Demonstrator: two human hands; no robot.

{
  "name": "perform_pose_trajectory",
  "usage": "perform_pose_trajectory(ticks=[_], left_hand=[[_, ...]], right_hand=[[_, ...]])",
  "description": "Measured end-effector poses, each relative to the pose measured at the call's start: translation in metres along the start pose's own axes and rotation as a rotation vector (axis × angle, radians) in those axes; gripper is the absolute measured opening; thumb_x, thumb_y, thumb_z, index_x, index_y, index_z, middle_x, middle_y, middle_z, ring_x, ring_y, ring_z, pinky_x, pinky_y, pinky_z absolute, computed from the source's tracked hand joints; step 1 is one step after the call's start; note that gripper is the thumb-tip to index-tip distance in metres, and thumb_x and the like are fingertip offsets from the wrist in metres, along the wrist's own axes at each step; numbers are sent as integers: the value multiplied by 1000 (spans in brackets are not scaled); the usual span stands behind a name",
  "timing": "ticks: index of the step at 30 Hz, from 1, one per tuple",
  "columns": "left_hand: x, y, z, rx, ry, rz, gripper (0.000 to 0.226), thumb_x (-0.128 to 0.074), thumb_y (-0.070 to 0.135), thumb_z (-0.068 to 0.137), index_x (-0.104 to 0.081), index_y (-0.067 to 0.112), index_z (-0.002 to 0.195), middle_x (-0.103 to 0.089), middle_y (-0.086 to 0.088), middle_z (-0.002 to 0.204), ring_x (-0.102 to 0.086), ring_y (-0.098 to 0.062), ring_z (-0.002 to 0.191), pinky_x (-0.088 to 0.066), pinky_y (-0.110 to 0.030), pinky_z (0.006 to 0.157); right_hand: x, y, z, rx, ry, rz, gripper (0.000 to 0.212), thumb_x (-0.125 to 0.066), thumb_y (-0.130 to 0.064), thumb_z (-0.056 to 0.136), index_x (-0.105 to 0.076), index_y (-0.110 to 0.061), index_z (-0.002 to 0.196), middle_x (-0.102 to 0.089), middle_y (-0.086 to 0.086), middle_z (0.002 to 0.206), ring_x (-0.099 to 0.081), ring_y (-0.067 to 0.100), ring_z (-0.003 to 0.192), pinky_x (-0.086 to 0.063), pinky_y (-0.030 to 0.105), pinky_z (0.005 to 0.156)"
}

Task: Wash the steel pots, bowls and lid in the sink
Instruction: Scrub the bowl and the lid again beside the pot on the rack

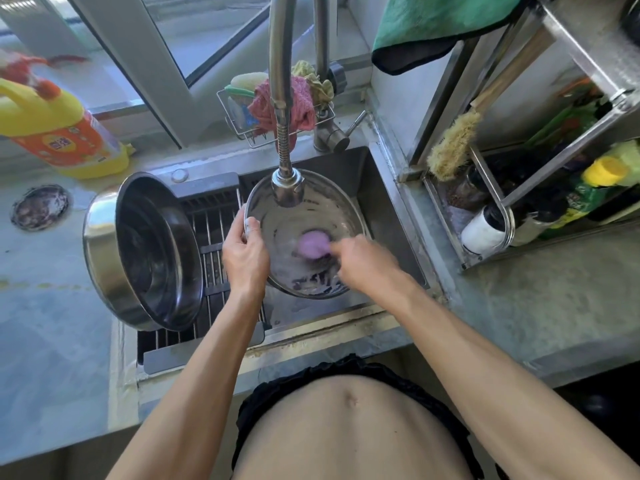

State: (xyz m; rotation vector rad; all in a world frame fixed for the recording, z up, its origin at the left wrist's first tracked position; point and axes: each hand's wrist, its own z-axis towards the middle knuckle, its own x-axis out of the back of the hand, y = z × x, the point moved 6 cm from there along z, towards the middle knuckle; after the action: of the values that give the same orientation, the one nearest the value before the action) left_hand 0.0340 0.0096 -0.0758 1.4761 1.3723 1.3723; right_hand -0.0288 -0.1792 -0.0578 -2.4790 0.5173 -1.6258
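Your left hand [245, 255] grips the rim of the steel bowl [277, 209], fingers curled over its edge, holding it tilted over the sink [388, 209] beneath the faucet head [288, 188]. Your right hand [360, 263], blurred, pinches a purple sponge [311, 243] against the bowl's inside. A large steel pot [138, 251] lies on its side on the drying rack [214, 223], just left of the bowl.

We see bright daylight from the window [214, 39] ahead, with soft shadows. Glare streaks the steel pot [104, 251] rim. The right hand [363, 265] and purple sponge [313, 244] are motion-blurred. Wide-angle lens bends edges; the yellow bottle [59, 129] smears.
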Motion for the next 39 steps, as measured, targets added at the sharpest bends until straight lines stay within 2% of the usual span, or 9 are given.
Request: perform_pose_trajectory(ticks=[3, 8, 14, 18, 22, 26, 29, 33, 39], left_hand=[[7, -1, 2, 14, 25, -12, 37, -44, 27, 107, -64, 34, 138, -72, 5, 125, -68, -8, 110, -54, -26, 98], [6, 11, -2, -21, -87, 62, 38, -42, 23, 108, -66, 34, 135, -72, 9, 120, -65, 3, 103, -52, -14, 90], [-9, 15, 8, -30, -253, 208, 37, -45, 32, 107, -62, 38, 139, -70, 7, 128, -64, -11, 120, -48, -38, 111], [-1, 22, 12, -92, -66, 165, 40, -43, 31, 109, -56, 30, 146, -60, 11, 144, -55, -8, 131, -41, -31, 115], [0, 0, 4, -60, 67, 40, 40, -40, 25, 110, -55, 25, 148, -61, 4, 143, -54, -12, 133, -41, -28, 114], [-3, -10, -4, -28, 99, -117, 41, -37, 21, 111, -53, 20, 149, -61, 1, 143, -55, -12, 132, -43, -25, 110], [-2, -10, -8, -31, 86, -127, 41, -38, 20, 111, -53, 19, 149, -59, 1, 145, -54, -13, 134, -44, -24, 111], [-4, -15, -7, -93, -5, -46, 42, -41, 36, 107, -54, 35, 147, -59, 8, 144, -52, -8, 135, -42, -33, 116], [-8, -26, -7, 75, 74, -131, 39, -38, 24, 112, -58, 14, 143, -64, -3, 135, -58, -13, 121, -46, -18, 101]], right_hand=[[-7, -6, -5, 77, -107, 35, 36, -52, -8, 91, -69, -26, 116, -67, 7, 97, -66, 28, 83, -49, 31, 59], [21, 29, 7, -4, 139, -221, 50, -34, -10, 101, -46, -30, 145, -63, 14, 116, -65, 38, 101, -48, 42, 73], [21, 8, 24, 42, 141, -414, 42, -33, -11, 103, -51, -17, 140, -61, 13, 118, -62, 37, 102, -56, 49, 74], [-2, 23, 13, -131, -89, -153, 34, -48, -11, 94, -64, -13, 124, -64, 15, 117, -64, 36, 103, -49, 37, 77], [-15, 3, 1, -112, -329, 234, 38, -48, -5, 91, -69, -18, 120, -69, 10, 91, -50, 23, 62, -38, 26, 51], [-10, -13, -7, -60, -368, 588, 40, -52, -9, 96, -66, -27, 128, -64, 2, 76, -42, 13, 54, -30, 23, 43], [0, -13, -4, -43, -331, 156, 36, -49, -13, 96, -66, -24, 127, -69, 6, 107, -65, 24, 81, -44, 26, 58], [19, 1, -6, -177, -232, -345, 36, -54, -15, 93, -57, -13, 129, -58, 9, 128, -59, 33, 115, -48, 43, 78], [1, -35, 1, 165, -266, 262, 33, -53, -15, 97, -68, -26, 125, -70, -4, 102, -58, 3, 72, -44, 11, 61]])
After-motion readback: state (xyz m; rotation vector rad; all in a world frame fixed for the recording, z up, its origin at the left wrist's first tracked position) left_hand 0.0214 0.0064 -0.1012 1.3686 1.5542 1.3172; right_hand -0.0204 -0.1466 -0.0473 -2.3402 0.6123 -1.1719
